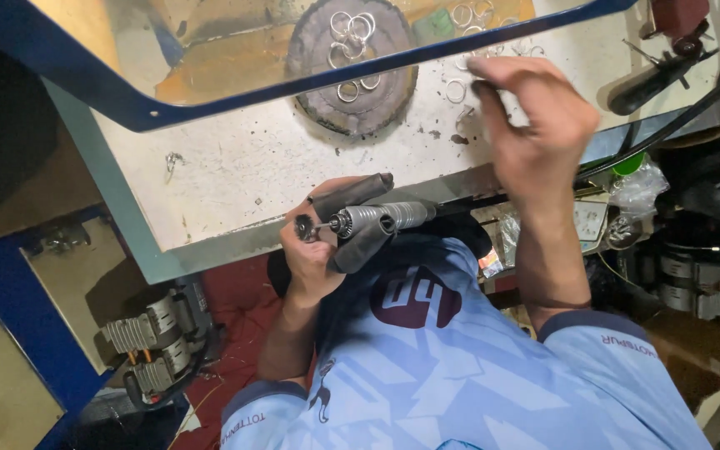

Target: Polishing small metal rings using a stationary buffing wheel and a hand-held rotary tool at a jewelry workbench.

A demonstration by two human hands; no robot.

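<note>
The left hand [314, 250] is at the near edge of the white work table [235, 167], a little left of the middle. It is closed tightly around a rotary handpiece [372, 218] with a ribbed metal body and a dark grip. The handpiece lies almost level and points to the left, and its small dark wheel [303, 227] sits just at the thumb. From its right end a black flexible cable [668, 125] goes to the far right.

The right hand [535, 125] is farther on the table, to the right. Its fingers are bent down over some loose metal rings [456, 90]; I cannot tell if they pinch one. More rings lie on a round dark pad [352, 92] to the left of this hand, under a clear shield with a blue frame [210, 104].

To the right, below the table edge, hangs a crumpled clear plastic bag [639, 187], and a small shiny packet [489, 262] is near the right forearm. The light blue shirt [427, 375] has a round dark red badge on the chest. At the near left stands a grey transformer block [152, 342] beside a blue panel.
</note>
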